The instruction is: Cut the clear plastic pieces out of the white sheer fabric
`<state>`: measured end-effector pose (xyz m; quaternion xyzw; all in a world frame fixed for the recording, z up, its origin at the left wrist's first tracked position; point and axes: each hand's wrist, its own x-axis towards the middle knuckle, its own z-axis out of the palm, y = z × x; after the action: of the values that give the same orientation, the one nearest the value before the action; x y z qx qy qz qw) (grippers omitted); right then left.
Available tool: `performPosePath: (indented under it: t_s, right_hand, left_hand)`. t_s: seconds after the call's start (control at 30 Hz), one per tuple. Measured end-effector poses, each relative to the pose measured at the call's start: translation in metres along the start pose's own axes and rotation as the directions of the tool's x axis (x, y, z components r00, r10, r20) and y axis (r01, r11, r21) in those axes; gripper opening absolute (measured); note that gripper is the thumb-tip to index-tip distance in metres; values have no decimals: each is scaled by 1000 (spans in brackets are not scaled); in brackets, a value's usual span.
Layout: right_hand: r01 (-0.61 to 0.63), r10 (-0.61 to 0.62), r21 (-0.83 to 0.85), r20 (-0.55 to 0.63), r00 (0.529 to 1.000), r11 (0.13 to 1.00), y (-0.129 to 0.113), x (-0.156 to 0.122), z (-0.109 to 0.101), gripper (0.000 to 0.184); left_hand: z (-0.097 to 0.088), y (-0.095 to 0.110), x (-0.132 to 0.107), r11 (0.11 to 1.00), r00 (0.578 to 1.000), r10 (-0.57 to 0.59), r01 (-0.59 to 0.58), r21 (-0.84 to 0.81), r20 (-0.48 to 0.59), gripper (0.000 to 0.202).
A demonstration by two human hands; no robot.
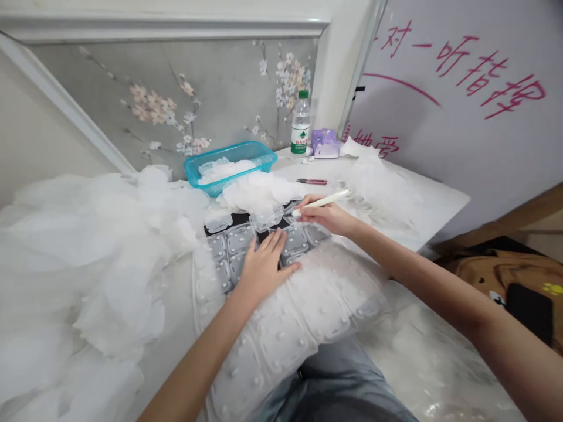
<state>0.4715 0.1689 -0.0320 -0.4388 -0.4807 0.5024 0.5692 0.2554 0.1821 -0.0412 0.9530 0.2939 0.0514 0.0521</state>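
My left hand (263,266) lies flat, fingers together and stretched out, pressing on a clear plastic sheet of square pockets (281,316) that drapes from the white table over my lap. My right hand (326,215) is closed on a thin white pen-like tool (323,201), its tip touching the far pockets of the sheet. Loose cut-out clear pockets (219,221) lie just beyond the sheet, beside a heap of white gauzy pieces (259,192).
A turquoise basket (229,165) of white pieces stands at the back. Behind it are a water bottle (301,125), a purple pack (325,142) and a red-handled cutter (311,181). White fluffy material (88,258) piles up on the left. A brown bag (514,275) sits at the right.
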Motion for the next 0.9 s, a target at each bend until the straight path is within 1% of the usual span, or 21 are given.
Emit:
performPosePath:
  t_s: [0.07,0.13,0.2,0.3,0.4,0.53,0.63,0.73,0.9]
  right_hand:
    - [10,24,-198,165,986,980,-13,-9,-4,20]
    - [63,69,-381,321,944,922,-20,-16,-5,21]
    - [117,90,-467,398,913,876,-19,-18,-5,23]
    - [154,94,-502,433,897,851,-10,-14,-2,26]
    - [183,76,-501,453,888,846,-3,-8,-1,27]
    - [223,61,-505,486,872,834,-6,-5,-1,24]
    - [212,77,-523,476,876,826,-10,-7,-2,25]
    - [202,91,-538,468,879,818,-9,-8,-3,26]
    - [231,90,-554,490,867,800,-8,-8,-1,23]
  left_hand:
    - [3,-7,5,1000,998,-25,25,3,58,77]
    - [1,-14,9,999,995,-48,47,13,90,84]
    - [-4,-17,13,998,993,-61,58,27,105,88]
    - [-9,-20,17,997,991,-70,67,37,118,90]
    - [-11,-22,18,996,989,-84,80,35,124,88]
    - [-9,-24,18,995,989,-98,94,44,113,87]
    - [-9,-24,18,994,988,-102,98,42,114,86]
    - [-9,-23,18,994,987,-104,102,29,125,86]
    - [-10,-22,19,993,981,-120,115,40,151,89]
